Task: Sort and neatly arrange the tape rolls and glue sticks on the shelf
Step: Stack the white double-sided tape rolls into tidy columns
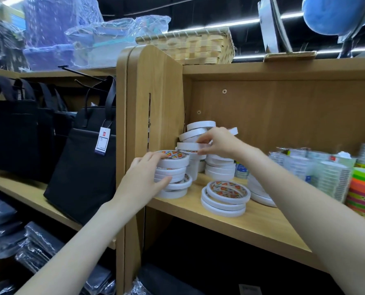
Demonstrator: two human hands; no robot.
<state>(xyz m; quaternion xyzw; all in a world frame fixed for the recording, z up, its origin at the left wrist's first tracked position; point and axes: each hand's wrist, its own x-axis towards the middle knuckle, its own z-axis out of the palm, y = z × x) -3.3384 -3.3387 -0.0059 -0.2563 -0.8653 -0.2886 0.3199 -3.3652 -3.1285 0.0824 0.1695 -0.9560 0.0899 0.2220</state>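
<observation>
White tape rolls stand in stacks at the left end of a wooden shelf (252, 222). My left hand (145, 173) grips the front left stack (175, 177), fingers over its top and thumb against its side. My right hand (216, 143) pinches a white roll (188, 146) on top of the leaning stack behind it (195, 133). A short stack of three thin rolls (225, 198) lies in front on the shelf board. Another stack (220, 167) stands behind my right wrist. No glue sticks can be made out.
The shelf's side panel (156, 99) is close to the left of the stacks. Clear plastic packs (318, 167) and bright coloured tape rolls (363, 192) fill the right part. Black bags (81, 156) hang on the left. A woven basket (190, 45) sits on top.
</observation>
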